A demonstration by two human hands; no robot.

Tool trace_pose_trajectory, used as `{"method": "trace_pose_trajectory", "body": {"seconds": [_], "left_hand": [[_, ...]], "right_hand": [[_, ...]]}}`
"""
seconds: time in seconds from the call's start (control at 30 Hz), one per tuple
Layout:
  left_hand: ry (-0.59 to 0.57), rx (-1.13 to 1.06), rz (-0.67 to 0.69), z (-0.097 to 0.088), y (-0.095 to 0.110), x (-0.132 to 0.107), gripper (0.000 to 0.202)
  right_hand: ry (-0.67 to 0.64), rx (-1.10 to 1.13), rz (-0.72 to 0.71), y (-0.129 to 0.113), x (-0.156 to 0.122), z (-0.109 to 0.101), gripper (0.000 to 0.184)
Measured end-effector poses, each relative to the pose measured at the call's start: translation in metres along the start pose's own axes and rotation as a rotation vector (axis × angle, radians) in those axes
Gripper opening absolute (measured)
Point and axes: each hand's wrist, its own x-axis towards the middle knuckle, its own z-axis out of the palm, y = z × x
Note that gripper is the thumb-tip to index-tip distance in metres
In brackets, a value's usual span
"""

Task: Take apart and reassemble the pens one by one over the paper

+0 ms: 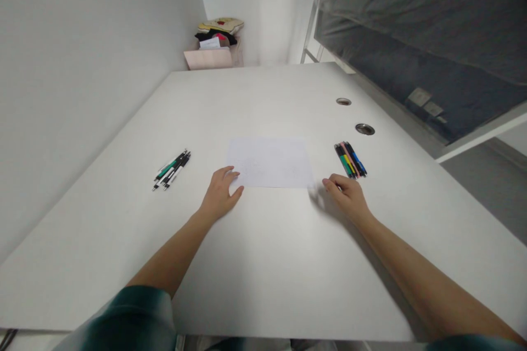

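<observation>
Both hands reach forward, left hand [219, 196] flat and spread, right hand [348, 193] loosely curled.

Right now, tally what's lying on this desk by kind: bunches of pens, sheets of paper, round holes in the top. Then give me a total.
Pen bunches: 2, the left bunch and the right bunch
Paper: 1, the sheet
Round holes: 2, the far hole and the near hole
Total: 5

Paper [269, 162] mid-table [263, 263]; pens [172, 169] left, markers [350, 159] right; hands flank paper.
</observation>
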Motion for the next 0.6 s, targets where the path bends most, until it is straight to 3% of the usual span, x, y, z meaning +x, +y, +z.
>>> {"method": "trace_pose_trajectory", "body": {"seconds": [0.6], "left_hand": [[0.039, 0.005, 0.037, 0.006, -0.007, 0.000, 0.031]], "right_hand": [[-0.048, 0.042, 0.072, 0.010, 0.001, 0.006, 0.047]]}}
